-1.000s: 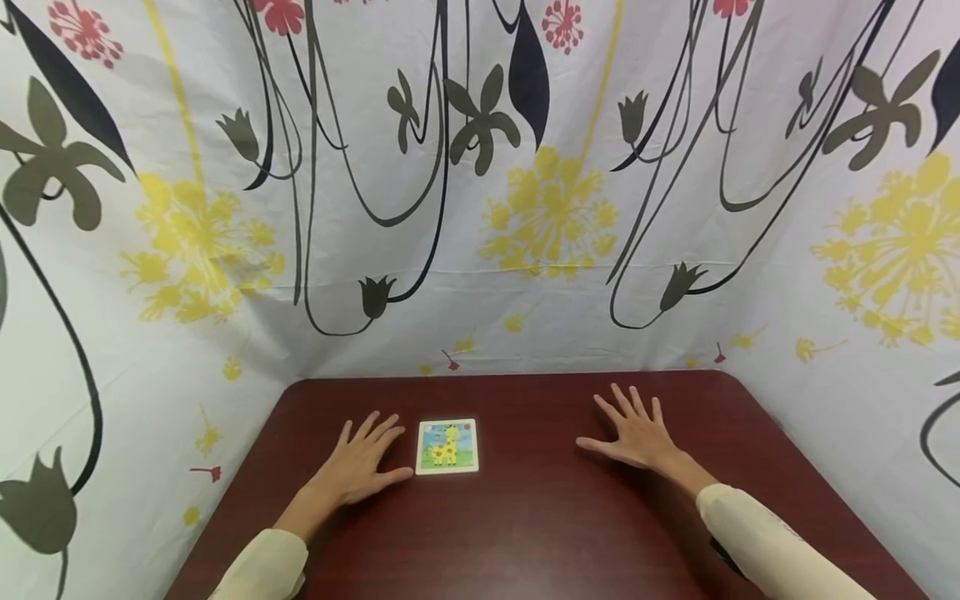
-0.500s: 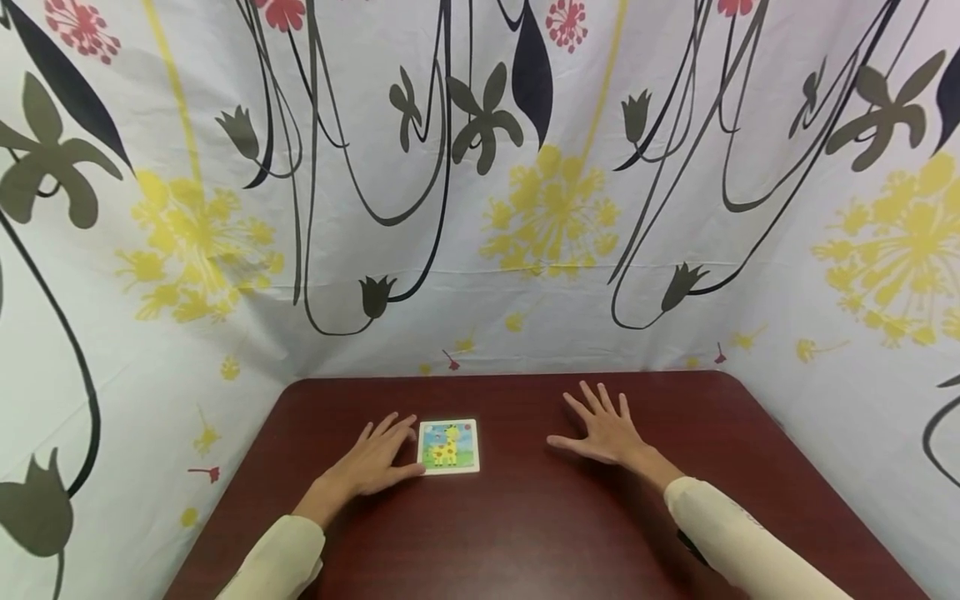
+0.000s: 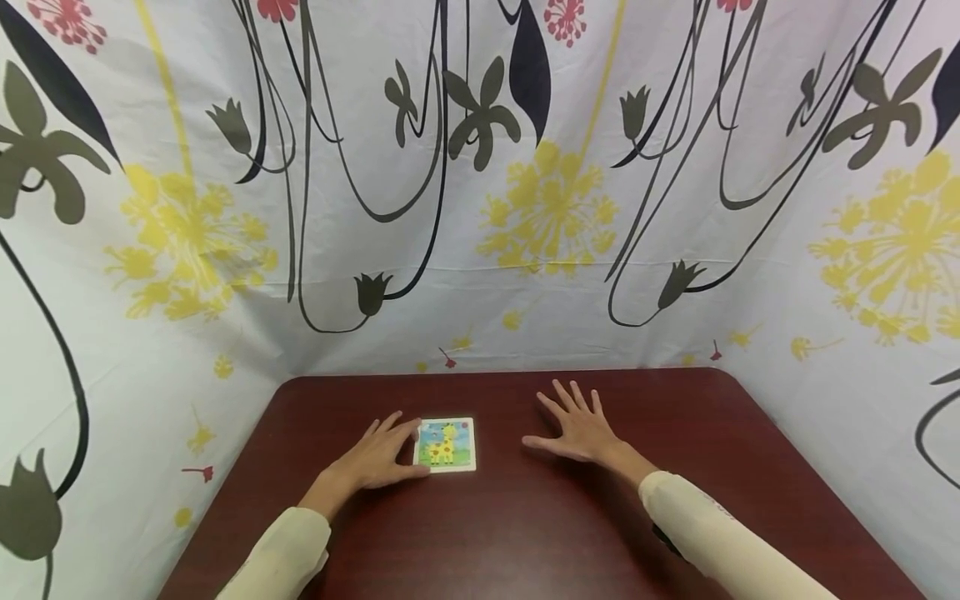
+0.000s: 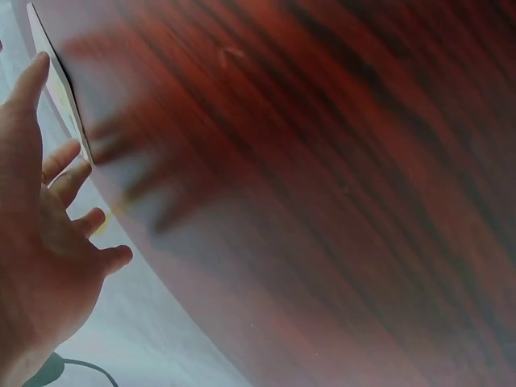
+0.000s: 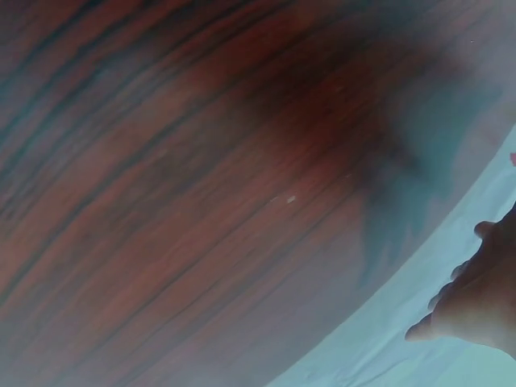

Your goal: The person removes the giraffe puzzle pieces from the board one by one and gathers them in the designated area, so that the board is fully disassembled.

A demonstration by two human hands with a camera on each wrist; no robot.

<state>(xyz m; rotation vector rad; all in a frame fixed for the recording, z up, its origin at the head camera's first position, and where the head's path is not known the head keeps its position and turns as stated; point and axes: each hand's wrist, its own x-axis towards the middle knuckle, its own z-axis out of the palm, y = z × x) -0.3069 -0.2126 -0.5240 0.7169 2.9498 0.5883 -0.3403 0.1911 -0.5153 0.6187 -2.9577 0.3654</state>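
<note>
Giraffe card (image 3: pixel 447 448) lies flat on the dark red desk (image 3: pixel 495 533), left of its middle and nearer the far edge. At the card's left side, the left hand (image 3: pixel 375 461) has its grip wide, thumb at the near corner and forefinger at the far one; whether it presses the card, I cannot tell. Well apart to the right, the right hand (image 3: pixel 576 433) spreads its fingers, grip wide. Cream sleeves (image 3: pixel 288 542) cover both forearms. Flower-patterned cloth (image 3: pixel 465 242) hangs behind.
</note>
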